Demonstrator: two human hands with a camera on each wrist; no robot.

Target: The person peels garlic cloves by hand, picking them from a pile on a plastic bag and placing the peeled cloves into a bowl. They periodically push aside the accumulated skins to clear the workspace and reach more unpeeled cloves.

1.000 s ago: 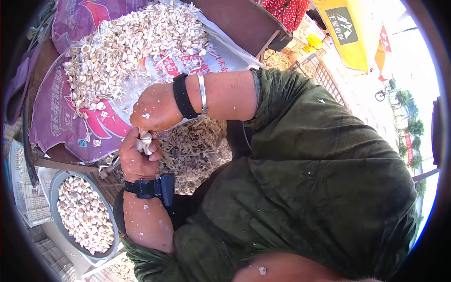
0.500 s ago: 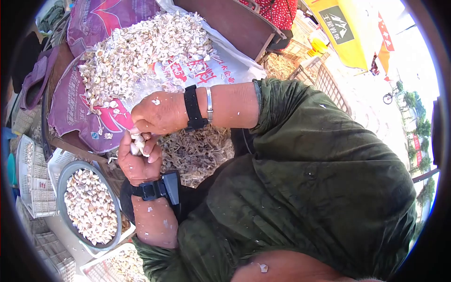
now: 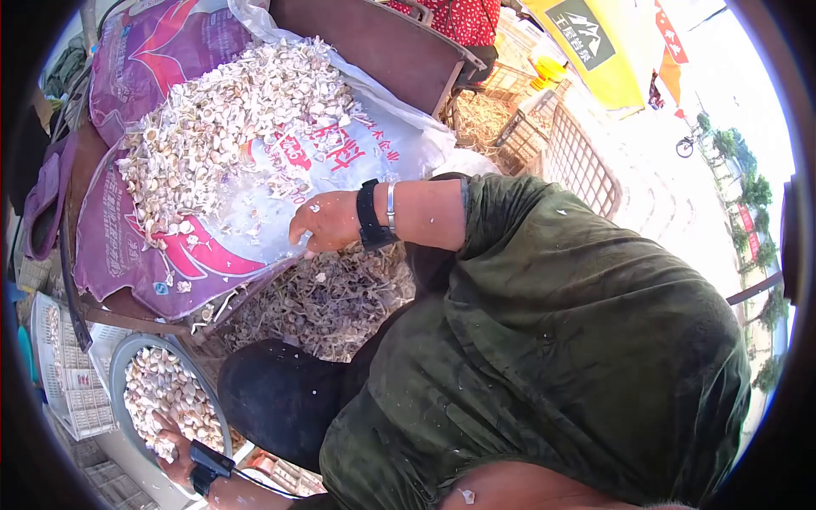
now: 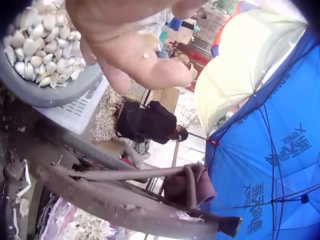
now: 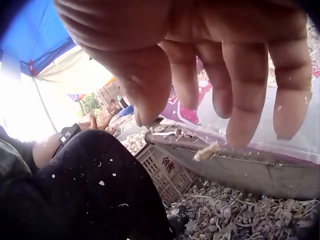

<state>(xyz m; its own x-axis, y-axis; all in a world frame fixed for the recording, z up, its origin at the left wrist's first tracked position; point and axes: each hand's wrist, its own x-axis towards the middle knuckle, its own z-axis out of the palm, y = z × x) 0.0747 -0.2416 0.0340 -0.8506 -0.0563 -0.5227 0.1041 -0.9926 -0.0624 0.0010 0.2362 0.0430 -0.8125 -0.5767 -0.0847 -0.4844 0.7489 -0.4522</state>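
Note:
My left hand [image 3: 177, 459] is at the near edge of a grey basin [image 3: 223, 422] of garlic cloves [image 3: 174, 399]. In the left wrist view that hand [image 4: 135, 47] has its fingers extended beside the basin [image 4: 52, 97], with no clove plainly gripped. My right hand [image 3: 327, 223] hovers by the edge of a plastic sheet [image 3: 374, 161] that bears a heap of garlic [image 3: 229, 119]. Its relaxed fingers are spread apart in the right wrist view, where the hand [image 5: 200, 30] holds nothing and a pale scrap [image 5: 206, 151] hangs in the air below them.
Dry husks [image 3: 340, 297] lie below the sheet's edge, beside my dark-clad knee [image 3: 272, 399]. White crates [image 3: 76, 374] stand around the basin. A brown board [image 3: 374, 51] borders the sheet. In the left wrist view, a metal bar [image 4: 125, 174] crosses near the basin.
My hands were together around garlic pieces; they have parted. The left has moved down to the basin, and the right has drawn back toward my body, its fingers loosened.

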